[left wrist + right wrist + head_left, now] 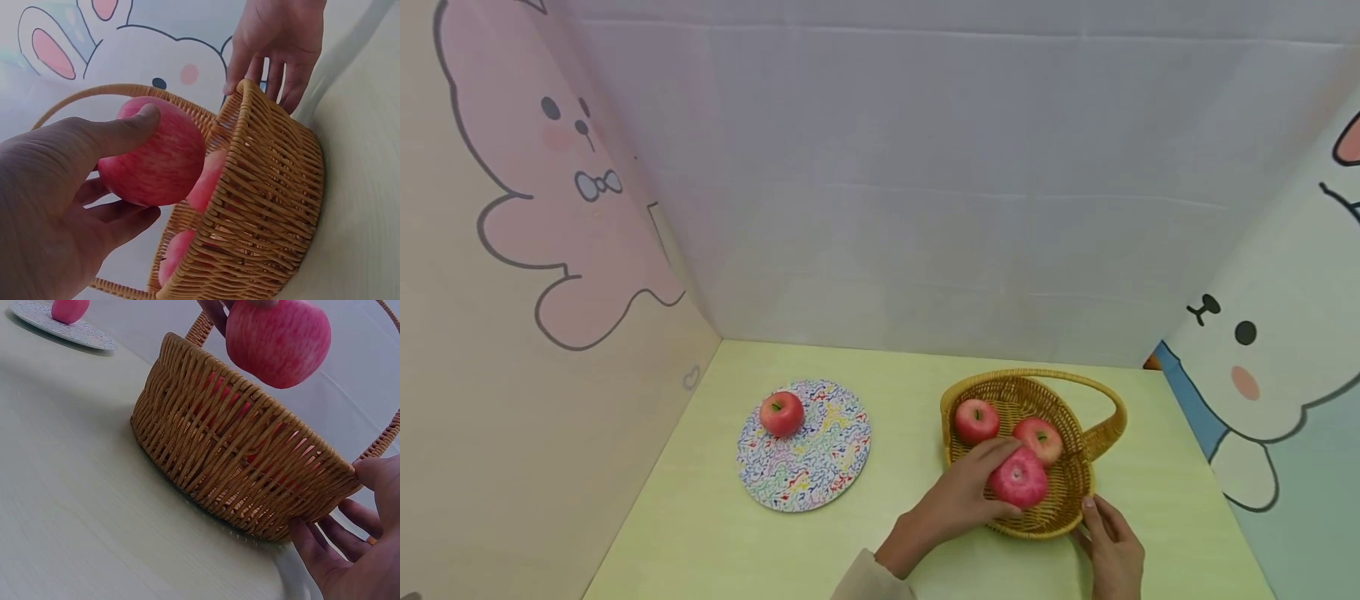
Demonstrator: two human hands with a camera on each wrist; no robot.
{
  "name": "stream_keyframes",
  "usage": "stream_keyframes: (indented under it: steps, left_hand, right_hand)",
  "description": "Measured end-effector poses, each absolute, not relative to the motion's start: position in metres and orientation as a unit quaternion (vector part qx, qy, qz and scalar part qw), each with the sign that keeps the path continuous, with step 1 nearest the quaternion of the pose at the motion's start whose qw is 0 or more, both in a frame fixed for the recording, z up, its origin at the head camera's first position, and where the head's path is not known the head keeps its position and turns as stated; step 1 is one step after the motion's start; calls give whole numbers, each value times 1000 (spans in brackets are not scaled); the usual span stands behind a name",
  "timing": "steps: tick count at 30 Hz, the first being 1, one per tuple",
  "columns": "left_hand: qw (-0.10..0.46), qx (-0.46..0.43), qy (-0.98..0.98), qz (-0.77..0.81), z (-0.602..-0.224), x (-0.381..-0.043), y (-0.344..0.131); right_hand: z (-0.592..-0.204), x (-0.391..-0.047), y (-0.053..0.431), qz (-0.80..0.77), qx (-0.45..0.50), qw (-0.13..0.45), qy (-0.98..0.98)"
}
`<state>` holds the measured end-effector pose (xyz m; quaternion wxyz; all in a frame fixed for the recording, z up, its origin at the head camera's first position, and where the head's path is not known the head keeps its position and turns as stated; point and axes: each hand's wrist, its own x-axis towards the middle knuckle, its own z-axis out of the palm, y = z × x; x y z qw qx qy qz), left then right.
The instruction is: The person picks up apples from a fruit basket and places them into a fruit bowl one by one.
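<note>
My left hand (964, 493) grips a red apple (1019, 478) between thumb and fingers, just above the rim of a wicker basket (1058, 518). In the left wrist view the gripped apple (164, 156) is apart from the basket. Inside the basket lie two more apples, one at the left (977, 421) and one in the middle (1042, 438). My right hand (1112, 546) pinches the basket's near right rim, thumb on top and fingers against the outer wall; the right wrist view shows the thumb (374, 472) on the rim.
To the left, a round plate with a colourful squiggle pattern (827, 467) lies on the pale yellow table (700, 533), with one apple (782, 414) on it. The basket's handle (1108, 400) arches over its far side. Walls with cartoon animals (1247, 367) enclose the table.
</note>
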<state>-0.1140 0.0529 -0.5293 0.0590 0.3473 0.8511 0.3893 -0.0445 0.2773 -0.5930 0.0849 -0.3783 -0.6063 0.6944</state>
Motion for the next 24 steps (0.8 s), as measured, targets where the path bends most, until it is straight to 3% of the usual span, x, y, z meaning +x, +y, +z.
stream_keyframes:
  steps: [24]
  left_hand:
    - [35,335,815,472,-526,-107,27]
  right_hand:
    - [-599,-41,278,701,-349,120,-610]
